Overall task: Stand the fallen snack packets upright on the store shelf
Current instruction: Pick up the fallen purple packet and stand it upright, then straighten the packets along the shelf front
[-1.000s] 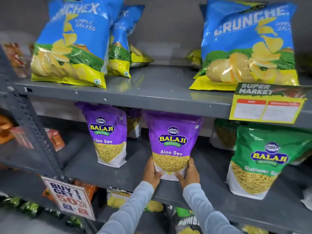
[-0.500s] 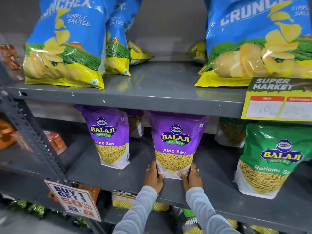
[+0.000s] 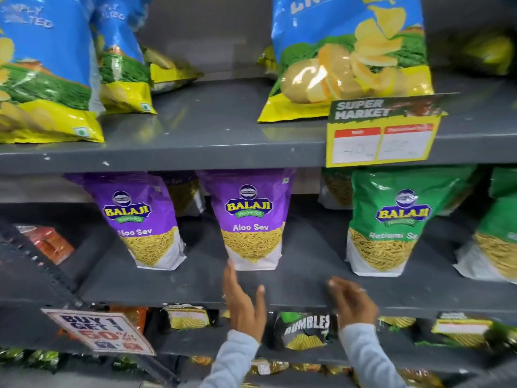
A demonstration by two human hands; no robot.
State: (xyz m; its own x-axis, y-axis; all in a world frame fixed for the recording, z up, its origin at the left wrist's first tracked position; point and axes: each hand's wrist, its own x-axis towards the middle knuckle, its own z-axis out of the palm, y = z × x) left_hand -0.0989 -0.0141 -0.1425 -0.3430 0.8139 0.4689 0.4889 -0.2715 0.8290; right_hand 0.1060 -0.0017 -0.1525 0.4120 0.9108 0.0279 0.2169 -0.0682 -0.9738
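On the middle shelf (image 3: 195, 287) a purple Aloo Sev packet (image 3: 250, 219) is seen standing upright on its flat white base, just in front of the hands, with a second purple packet (image 3: 140, 219) upright to its left and a green Ratlami Sev packet (image 3: 389, 222) upright to its right. The left hand (image 3: 244, 301) is held open, its fingers (image 3: 230, 275) spread and just beside the lower left corner of the centre packet; whether the tips touch the base cannot be told. The right hand (image 3: 354, 299) is blurred, hangs above the front lip of the shelf well clear of any packet, and its fingers appear loosely curled around nothing. The centre packet can be judged as set in place, and no fallen packet on this shelf is clearly made out. Such a pouch is likely to be light, soft and crinkly, with a glossy film that may slip under a one-sided push and loose contents that shift and settle low. It is best taken with both hands at the lower side edges near the gusset, where the filling gives some firmness, and a pinch at the thin upper seal is better avoided, since the body would fold below it.
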